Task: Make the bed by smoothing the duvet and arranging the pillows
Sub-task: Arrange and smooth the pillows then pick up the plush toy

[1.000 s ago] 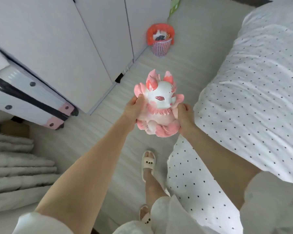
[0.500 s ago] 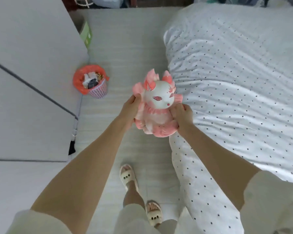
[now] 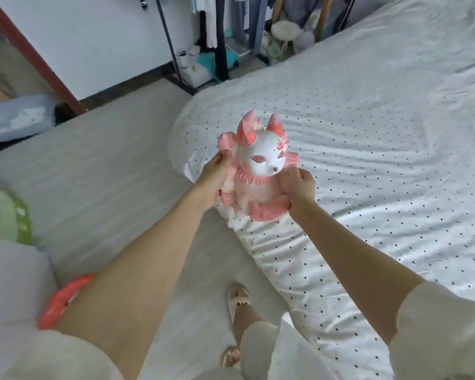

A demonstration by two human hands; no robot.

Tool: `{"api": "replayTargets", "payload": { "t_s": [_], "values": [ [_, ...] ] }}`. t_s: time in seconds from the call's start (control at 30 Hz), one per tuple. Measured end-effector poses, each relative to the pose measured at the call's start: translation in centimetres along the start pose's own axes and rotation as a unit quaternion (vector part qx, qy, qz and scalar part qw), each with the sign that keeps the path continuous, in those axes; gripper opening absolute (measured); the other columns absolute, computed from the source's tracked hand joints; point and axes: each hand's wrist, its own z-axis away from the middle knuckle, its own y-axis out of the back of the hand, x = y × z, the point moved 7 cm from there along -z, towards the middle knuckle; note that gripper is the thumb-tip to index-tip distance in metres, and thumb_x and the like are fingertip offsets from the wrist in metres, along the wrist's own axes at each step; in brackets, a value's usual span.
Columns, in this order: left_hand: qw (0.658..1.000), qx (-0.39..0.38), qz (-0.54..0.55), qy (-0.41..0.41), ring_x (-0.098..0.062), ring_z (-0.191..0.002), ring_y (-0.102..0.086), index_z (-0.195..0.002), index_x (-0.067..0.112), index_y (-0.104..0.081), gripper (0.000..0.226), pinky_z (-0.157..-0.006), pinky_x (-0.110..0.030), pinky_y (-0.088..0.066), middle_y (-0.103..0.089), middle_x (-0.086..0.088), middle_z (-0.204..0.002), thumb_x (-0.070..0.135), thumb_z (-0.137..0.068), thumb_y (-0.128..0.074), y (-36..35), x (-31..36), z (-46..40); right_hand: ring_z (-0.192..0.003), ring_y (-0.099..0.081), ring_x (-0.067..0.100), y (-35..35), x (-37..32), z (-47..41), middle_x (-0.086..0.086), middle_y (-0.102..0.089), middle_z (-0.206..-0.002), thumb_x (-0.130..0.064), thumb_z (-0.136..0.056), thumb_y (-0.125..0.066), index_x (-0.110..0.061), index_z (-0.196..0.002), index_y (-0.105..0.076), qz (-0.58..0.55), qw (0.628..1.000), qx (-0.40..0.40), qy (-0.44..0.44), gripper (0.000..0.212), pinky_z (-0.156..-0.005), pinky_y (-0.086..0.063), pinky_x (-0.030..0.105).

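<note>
Bed [image 3: 395, 78]: we see the dotted white duvet [image 3: 381, 149] spread over it, rumpled.
Floor [image 3: 99, 160]: our slippered feet [image 3: 237, 296].

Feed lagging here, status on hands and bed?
Both hands, left and right, grip pink-and-white plush fox toy. White dotted duvet wrinkled. Nothing blocking.

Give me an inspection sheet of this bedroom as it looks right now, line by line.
Surface: bed covered by a white dotted duvet, creased, its corner hanging off the edge.
Job's things: pillows, nothing seen.
Clutter: pink and white plush toy, held above the duvet corner.
Grippers: left hand and right hand grip the toy's sides.
Cables: nothing seen.
Surroundings: clothes rack beyond the bed; blue cushion on the floor; orange bin rim beside the left arm; slippers on the feet.
</note>
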Motion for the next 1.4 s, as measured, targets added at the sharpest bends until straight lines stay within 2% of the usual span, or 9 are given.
{"api": "replayTargets", "payload": {
  "t_s": [0.1, 0.37, 0.53, 0.63, 0.77, 0.9, 1.0, 1.07, 1.4],
  "values": [
    [0.998, -0.031, -0.045, -0.021, -0.017, -0.104, -0.058, -0.131, 0.031, -0.046, 0.042, -0.083, -0.033, -0.047, -0.057, 0.002, -0.128, 0.05, -0.097, -0.031, 1.8, 5.8, -6.8, -0.063, -0.047, 0.012, -4.4, -4.7, -4.3, -0.003, -0.052, -0.072, -0.019, -0.083, -0.043, -0.01, -0.096, -0.058, -0.037, 0.999, 0.029, -0.001, 0.022, -0.053, -0.039, 0.023],
    [0.993, -0.065, -0.064, -0.081, -0.022, -0.113, -0.057, -0.138, 0.026, -0.04, 0.046, -0.099, -0.043, -0.046, -0.055, -0.005, -0.133, 0.046, -0.097, -0.036, 8.0, 22.8, -26.9, -0.066, -0.049, 0.015, -18.0, -20.0, -16.8, -0.004, -0.052, -0.074, -0.017, -0.082, -0.043, -0.011, -0.097, -0.056, -0.148, 0.986, 0.08, 0.02, 0.021, -0.056, -0.04, 0.025],
    [0.987, -0.115, -0.065, -0.089, -0.014, -0.098, -0.061, -0.136, 0.036, -0.039, 0.044, -0.073, -0.037, -0.052, -0.059, 0.01, -0.113, 0.052, -0.096, -0.035, 12.5, 31.9, -37.4, -0.071, -0.049, 0.016, -26.8, -29.0, -23.9, -0.002, -0.052, -0.077, -0.016, -0.084, -0.041, -0.013, -0.088, -0.055, -0.167, 0.98, 0.097, 0.051, 0.015, -0.063, -0.044, 0.025],
    [0.983, -0.136, -0.07, -0.097, -0.021, -0.106, -0.06, -0.131, 0.036, -0.043, 0.039, -0.083, -0.045, -0.05, -0.061, 0.006, -0.117, 0.052, -0.096, -0.033, 15.2, 36.6, -44.2, -0.065, -0.048, 0.016, -31.9, -33.7, -28.4, -0.003, -0.049, -0.071, -0.013, -0.091, -0.041, -0.015, -0.073, -0.05, -0.173, 0.974, 0.112, 0.094, 0.02, -0.053, -0.043, 0.021],
    [0.969, -0.175, -0.111, -0.132, -0.026, -0.12, -0.053, -0.133, 0.026, -0.044, 0.043, -0.1, -0.049, -0.041, -0.055, -0.012, -0.133, 0.048, -0.097, -0.033, 18.1, 42.8, -53.1, -0.074, -0.043, 0.017, -38.2, -39.0, -34.1, -0.004, -0.044, -0.078, -0.015, -0.087, -0.041, -0.014, -0.069, -0.043, -0.119, 0.972, 0.176, 0.103, 0.018, -0.063, -0.038, 0.027],
    [0.96, -0.219, -0.104, -0.143, -0.025, -0.114, -0.057, -0.135, 0.025, -0.043, 0.043, -0.088, -0.04, -0.048, -0.059, -0.008, -0.127, 0.046, -0.098, -0.033, 19.2, 49.7, -61.1, -0.06, -0.035, 0.008, -42.9, -45.6, -39.1, -0.007, -0.039, -0.074, -0.017, -0.078, -0.045, -0.018, -0.06, -0.037, -0.133, 0.966, 0.188, 0.12, 0.019, -0.051, -0.035, 0.018],
    [0.953, -0.254, -0.102, -0.131, -0.018, -0.103, -0.062, -0.123, 0.032, -0.051, 0.033, -0.079, -0.041, -0.053, -0.065, 0.003, -0.11, 0.046, -0.098, -0.034, 17.7, 53.6, -65.5, -0.067, -0.041, 0.01, -43.7, -49.2, -43.1, -0.008, -0.041, -0.076, -0.025, -0.067, -0.045, -0.016, -0.067, -0.044, -0.152, 0.961, 0.195, 0.12, 0.009, -0.058, -0.038, 0.019],
    [0.947, -0.275, -0.099, -0.135, -0.019, -0.101, -0.062, -0.111, 0.038, -0.055, 0.025, -0.078, -0.041, -0.053, -0.066, 0.006, -0.105, 0.046, -0.098, -0.035, 15.9, 55.7, -68.2, -0.069, -0.046, 0.011, -43.2, -50.5, -46.0, -0.007, -0.047, -0.076, -0.018, -0.083, -0.045, -0.012, -0.083, -0.05, -0.174, 0.954, 0.216, 0.112, 0.008, -0.046, -0.04, 0.012],
    [0.918, -0.349, -0.083, -0.17, -0.023, -0.116, -0.055, -0.13, 0.029, -0.049, 0.042, -0.1, -0.05, -0.044, -0.06, -0.002, -0.127, 0.05, -0.094, -0.041, -0.7, 69.1, -83.1, -0.071, -0.054, 0.01, -35.5, -63.2, -63.1, -0.006, -0.058, -0.079, -0.017, -0.085, -0.041, -0.022, -0.082, -0.059, -0.244, 0.921, 0.263, 0.154, 0.019, -0.06, -0.045, 0.024]
  ]
}}
